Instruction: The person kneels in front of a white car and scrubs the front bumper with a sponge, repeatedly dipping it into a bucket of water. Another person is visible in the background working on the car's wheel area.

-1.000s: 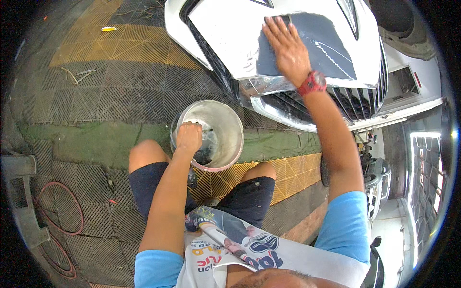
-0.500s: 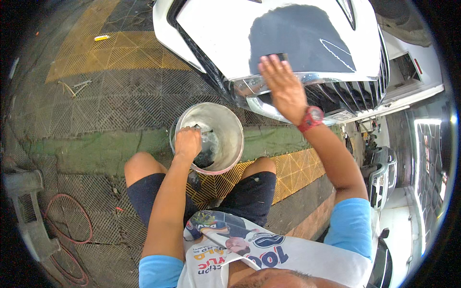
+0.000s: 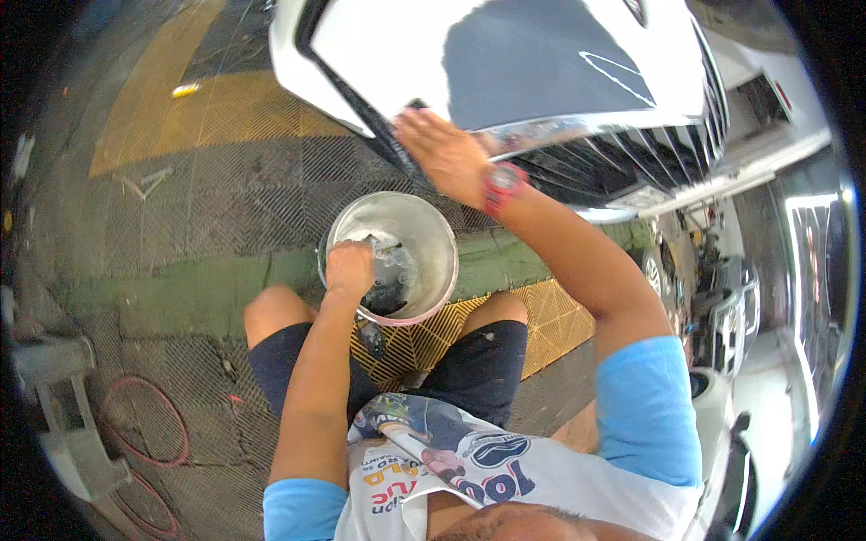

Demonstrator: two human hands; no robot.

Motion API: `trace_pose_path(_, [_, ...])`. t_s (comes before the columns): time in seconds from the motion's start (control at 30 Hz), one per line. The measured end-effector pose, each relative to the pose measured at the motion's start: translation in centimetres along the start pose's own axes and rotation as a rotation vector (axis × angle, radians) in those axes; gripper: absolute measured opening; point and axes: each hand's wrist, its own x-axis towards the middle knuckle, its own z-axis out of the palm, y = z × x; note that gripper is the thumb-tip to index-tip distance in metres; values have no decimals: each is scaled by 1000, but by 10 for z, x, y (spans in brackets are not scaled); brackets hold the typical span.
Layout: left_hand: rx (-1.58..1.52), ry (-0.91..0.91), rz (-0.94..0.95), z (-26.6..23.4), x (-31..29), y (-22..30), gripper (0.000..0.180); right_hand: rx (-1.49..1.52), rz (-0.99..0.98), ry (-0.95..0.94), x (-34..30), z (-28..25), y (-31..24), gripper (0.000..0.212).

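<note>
My right hand [image 3: 442, 155], with a red watch at its wrist, lies flat over the front left corner of a white car's body [image 3: 379, 54]. A small dark pad [image 3: 415, 105] shows at its fingertips, mostly hidden under them. To the right of it is a large matt grey patch [image 3: 532, 68] on the white paint. My left hand [image 3: 350, 268] is closed, over the left side of a pale bucket [image 3: 435, 248]. Something dark shows by its thumb, too small to name. Dark, wet-looking liquid lies in the bucket's bottom.
The bucket stands between my knees on grated floor tiles [image 3: 225, 189], black and yellow, with a green strip [image 3: 180, 293] across. A red hose [image 3: 149, 379] and a grey frame-like part [image 3: 63, 406] lie at left. Other vehicles [image 3: 726, 316] stand at right.
My right hand has slid left, from the edge of the grey patch to the white corner, and the dark pad went with it. My left hand stays at the bucket.
</note>
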Motion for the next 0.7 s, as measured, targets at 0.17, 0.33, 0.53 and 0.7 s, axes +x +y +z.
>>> trace_pose_path(0.17, [26,18,-25,-16,1,-13,21,117,204,228,-5,-44,63,65])
trace_pose_path(0.33, [52,11,-46,-19,-2,3,21,-39,635,450,-126,-85,138,75])
trace_pose_path(0.53, [81,-33,4,-14,-3,5,21,103,487,217,-62,-35,35,67])
trace_pose_path(0.7, [75,6,-30,-15,-2,-1,21,84,433,311,-101,-36,59,73])
